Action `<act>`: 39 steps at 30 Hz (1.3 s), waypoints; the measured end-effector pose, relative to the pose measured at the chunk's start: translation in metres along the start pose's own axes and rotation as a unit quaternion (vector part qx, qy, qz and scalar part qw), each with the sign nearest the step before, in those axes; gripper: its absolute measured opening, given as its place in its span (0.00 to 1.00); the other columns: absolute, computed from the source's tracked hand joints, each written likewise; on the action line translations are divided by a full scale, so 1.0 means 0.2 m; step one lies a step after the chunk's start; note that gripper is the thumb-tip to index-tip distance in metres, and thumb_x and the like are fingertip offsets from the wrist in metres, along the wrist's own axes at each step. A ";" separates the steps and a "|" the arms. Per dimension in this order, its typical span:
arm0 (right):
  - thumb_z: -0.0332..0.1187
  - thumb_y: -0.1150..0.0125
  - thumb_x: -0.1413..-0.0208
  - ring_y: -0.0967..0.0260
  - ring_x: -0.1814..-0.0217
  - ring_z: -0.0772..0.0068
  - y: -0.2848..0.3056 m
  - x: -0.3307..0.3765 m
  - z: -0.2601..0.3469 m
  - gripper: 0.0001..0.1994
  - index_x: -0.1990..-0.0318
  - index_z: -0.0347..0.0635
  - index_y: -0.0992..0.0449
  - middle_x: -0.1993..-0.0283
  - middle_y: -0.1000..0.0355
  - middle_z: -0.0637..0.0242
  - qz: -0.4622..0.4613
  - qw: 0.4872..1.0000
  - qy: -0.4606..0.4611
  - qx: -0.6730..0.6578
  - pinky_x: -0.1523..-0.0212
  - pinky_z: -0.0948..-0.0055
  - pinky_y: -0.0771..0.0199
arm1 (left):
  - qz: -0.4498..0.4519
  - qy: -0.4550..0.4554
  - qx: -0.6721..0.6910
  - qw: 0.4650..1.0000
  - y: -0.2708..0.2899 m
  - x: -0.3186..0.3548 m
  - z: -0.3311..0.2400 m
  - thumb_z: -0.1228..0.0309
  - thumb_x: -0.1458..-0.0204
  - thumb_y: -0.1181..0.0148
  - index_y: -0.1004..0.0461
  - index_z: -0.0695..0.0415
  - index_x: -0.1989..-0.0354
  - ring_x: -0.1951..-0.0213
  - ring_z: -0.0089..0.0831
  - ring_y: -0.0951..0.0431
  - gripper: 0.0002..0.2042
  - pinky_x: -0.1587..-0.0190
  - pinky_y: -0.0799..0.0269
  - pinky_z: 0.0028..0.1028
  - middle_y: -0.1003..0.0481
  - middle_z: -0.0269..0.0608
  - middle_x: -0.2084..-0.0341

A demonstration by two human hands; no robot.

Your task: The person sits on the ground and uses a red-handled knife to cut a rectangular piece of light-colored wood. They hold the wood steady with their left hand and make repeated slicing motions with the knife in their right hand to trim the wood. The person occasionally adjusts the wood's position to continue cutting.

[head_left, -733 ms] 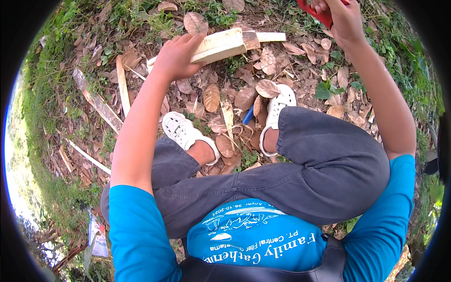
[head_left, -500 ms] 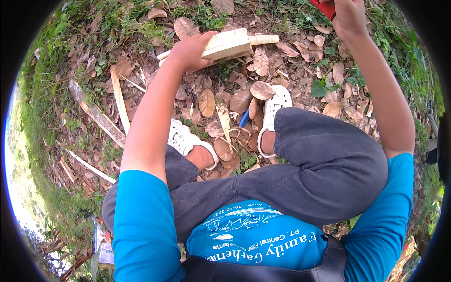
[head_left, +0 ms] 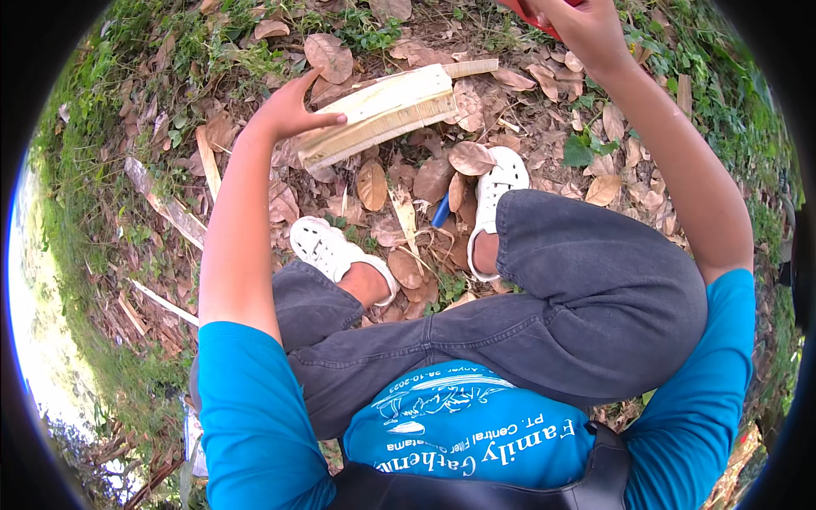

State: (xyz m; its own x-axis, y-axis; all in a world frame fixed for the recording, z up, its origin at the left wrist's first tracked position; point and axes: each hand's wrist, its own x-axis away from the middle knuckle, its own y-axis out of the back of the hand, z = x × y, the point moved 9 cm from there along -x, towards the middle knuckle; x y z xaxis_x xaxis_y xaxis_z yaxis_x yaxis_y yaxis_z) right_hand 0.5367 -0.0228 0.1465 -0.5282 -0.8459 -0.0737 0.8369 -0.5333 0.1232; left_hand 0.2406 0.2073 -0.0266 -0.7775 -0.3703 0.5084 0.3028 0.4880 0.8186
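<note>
A pale, squared piece of wood (head_left: 382, 115) lies on the leaf-strewn ground in front of me. A narrow wooden strip (head_left: 474, 68) sticks out past its right end. At the left end of the wood is my left hand (head_left: 287, 110), its thumb and fingers spread apart. The thumb tip overlaps the wood's top edge; whether it touches is unclear. High at the upper right, my right hand (head_left: 588, 32) is closed around a red object (head_left: 531, 15). The frame's upper edge cuts that object off, so its kind does not show.
My white clogs (head_left: 503, 183) rest on dry leaves, with a blue cylindrical thing (head_left: 441, 211) between them. Long wooden pieces (head_left: 166, 204) and a thin pale stick (head_left: 163, 302) lie at the left. Green plants (head_left: 110, 212) grow around.
My left hand has let go of the wood and drawn back leftward, fingers spreading. The wood has turned and shows more of its length. My right hand has moved left with the red object.
</note>
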 end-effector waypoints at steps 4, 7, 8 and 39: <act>0.22 0.41 0.38 0.25 0.61 0.83 0.00 0.02 -0.12 0.18 0.41 0.31 0.23 0.56 0.20 0.68 0.004 0.999 -0.023 -0.028 0.59 0.81 0.25 | -0.030 0.061 0.010 0.998 -0.16 0.16 0.00 0.30 0.70 0.26 0.42 0.55 0.25 0.33 0.50 0.30 0.63 0.32 0.33 0.47 0.32 0.58 0.34; 0.21 0.41 0.38 0.24 0.57 0.82 0.00 0.02 -0.18 0.17 0.41 0.30 0.23 0.54 0.19 0.67 0.005 0.999 -0.030 0.008 0.56 0.81 0.24 | -0.079 0.073 0.091 0.990 -0.32 0.23 -0.05 0.37 0.68 0.22 0.47 0.55 0.24 0.34 0.51 0.29 0.62 0.33 0.31 0.46 0.32 0.57 0.34; 0.21 0.41 0.38 0.24 0.56 0.81 0.01 0.02 -0.19 0.17 0.41 0.30 0.23 0.54 0.19 0.67 0.008 0.999 -0.028 0.027 0.55 0.81 0.24 | -0.093 0.082 0.096 0.988 -0.35 0.25 -0.03 0.37 0.67 0.22 0.51 0.54 0.23 0.33 0.53 0.32 0.64 0.33 0.32 0.47 0.35 0.59 0.33; 0.23 0.43 0.36 0.24 0.61 0.80 0.12 -0.01 -0.28 0.15 0.44 0.31 0.22 0.57 0.19 0.65 -0.007 0.998 -0.063 0.025 0.62 0.80 0.24 | -0.047 -0.099 0.055 0.992 0.03 -0.19 -0.44 0.38 0.64 0.24 0.37 0.57 0.28 0.33 0.51 0.30 0.55 0.31 0.33 0.45 0.29 0.57 0.36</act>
State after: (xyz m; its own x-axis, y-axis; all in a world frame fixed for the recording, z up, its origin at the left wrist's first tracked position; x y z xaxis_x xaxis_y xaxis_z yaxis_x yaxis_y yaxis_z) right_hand 0.5656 -0.0351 0.0945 -0.5568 -0.8292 0.0490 0.8225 -0.5421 0.1722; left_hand 0.3196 0.1551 -0.0169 -0.8959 -0.2610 0.3595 0.1702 0.5459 0.8204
